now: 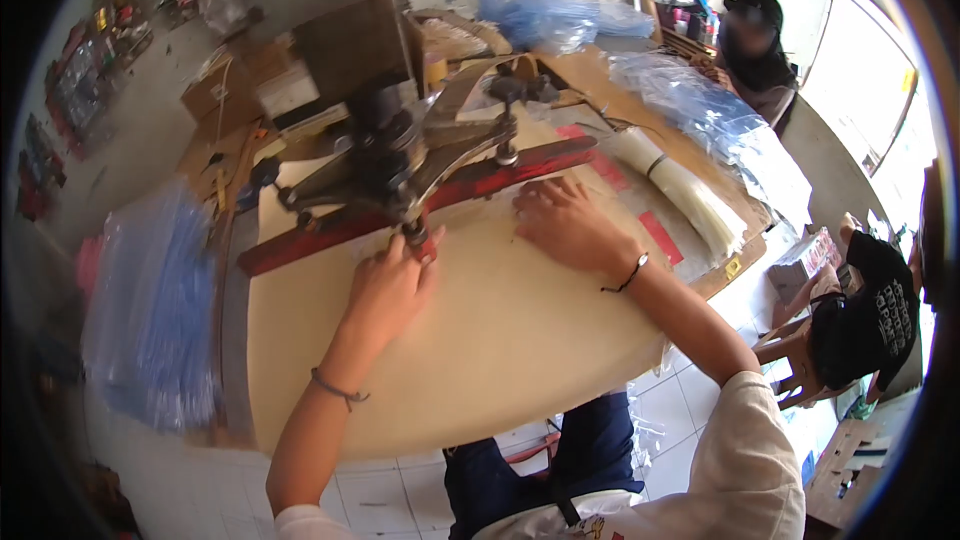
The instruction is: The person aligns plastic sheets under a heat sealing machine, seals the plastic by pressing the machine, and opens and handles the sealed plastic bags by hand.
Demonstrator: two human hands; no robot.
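Observation:
A large cream sheet (pixel 440 360) covers the front of the worktable and hangs over its near edge. Across it lies a long red bar (pixel 320 240) beneath a dark metal press (pixel 400 155) with adjusting knobs. My left hand (pixel 385 290) is closed around a small red handle (pixel 428 245) at the foot of the press, just in front of the bar. My right hand (pixel 570 225) rests on the sheet near the bar's right half, fingers spread and holding nothing.
Stacked bluish plastic sleeves (pixel 150 310) stand at the left; more clear plastic (pixel 690 110) lies at the back right. A tied bundle of pale strips (pixel 680 190) is on the table's right. One person (pixel 755 50) sits behind, another (pixel 865 310) at far right.

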